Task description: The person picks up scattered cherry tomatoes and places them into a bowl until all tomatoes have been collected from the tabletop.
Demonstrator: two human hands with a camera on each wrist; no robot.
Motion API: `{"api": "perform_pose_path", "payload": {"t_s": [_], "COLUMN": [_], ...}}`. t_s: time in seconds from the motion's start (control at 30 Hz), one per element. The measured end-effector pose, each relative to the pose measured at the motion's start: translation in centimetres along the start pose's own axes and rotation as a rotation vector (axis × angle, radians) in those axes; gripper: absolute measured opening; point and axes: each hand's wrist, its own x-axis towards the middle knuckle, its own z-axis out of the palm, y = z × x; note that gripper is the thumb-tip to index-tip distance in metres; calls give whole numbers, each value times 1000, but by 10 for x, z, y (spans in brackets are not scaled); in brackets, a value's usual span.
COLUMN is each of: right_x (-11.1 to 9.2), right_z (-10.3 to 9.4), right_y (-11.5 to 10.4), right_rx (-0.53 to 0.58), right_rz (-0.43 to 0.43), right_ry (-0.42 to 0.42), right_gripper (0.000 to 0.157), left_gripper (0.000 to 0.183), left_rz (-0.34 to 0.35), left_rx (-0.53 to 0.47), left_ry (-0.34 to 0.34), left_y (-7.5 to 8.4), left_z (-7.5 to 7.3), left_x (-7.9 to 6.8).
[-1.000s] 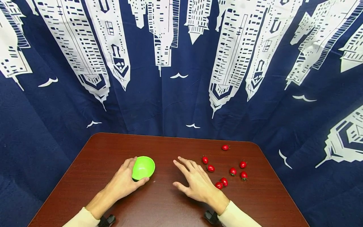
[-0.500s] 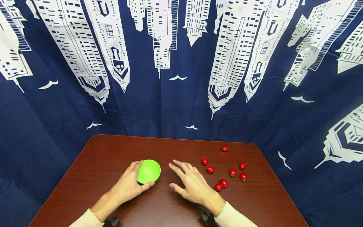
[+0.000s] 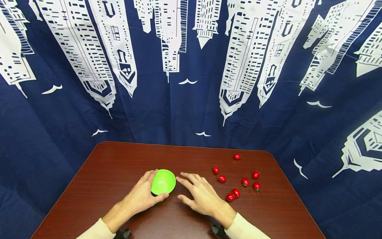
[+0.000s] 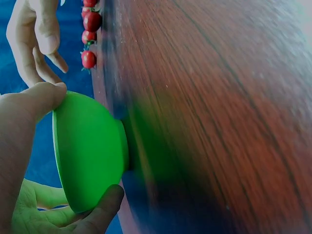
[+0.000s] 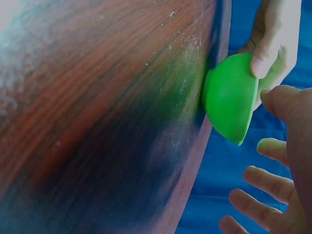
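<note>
A small bright green bowl (image 3: 164,182) stands upright near the middle of the table, its inside bare. My left hand (image 3: 139,195) grips it from the left, thumb at the near side and fingers at the far side. In the left wrist view the thumb lies over the rim of the bowl (image 4: 90,151), and the fingers reach round its underside. My right hand (image 3: 202,196) hovers just right of the bowl with fingers spread and nothing in them. The right wrist view has its fingers (image 5: 265,183) apart from the bowl (image 5: 229,100).
Several red cherry tomatoes (image 3: 222,179) lie scattered on the right half of the brown wooden table (image 3: 125,159). One tomato (image 3: 237,157) sits near the back edge. A dark blue curtain (image 3: 149,116) with white building prints hangs behind the table.
My left hand has moved the green bowl rightward across the table. My right hand has shifted slightly left, so the gap between it and the bowl has narrowed. The tomatoes stay put.
</note>
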Motion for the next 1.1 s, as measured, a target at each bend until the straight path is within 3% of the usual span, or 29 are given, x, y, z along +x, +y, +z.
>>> {"api": "perform_pose_path", "payload": {"t_s": [0.5, 1.1], "right_x": [-10, -22], "right_z": [-2, -6], "right_y": [7, 20], "right_rx": [-25, -47], "right_rz": [8, 26], "right_ry": [-20, 83], "right_gripper": [60, 46], "left_gripper": [113, 113], "left_rz": [33, 90], "left_rx": [-44, -80], "left_ry": [-39, -82], "left_y": [17, 39], "left_z": [14, 27], "left_x": [9, 16]}}
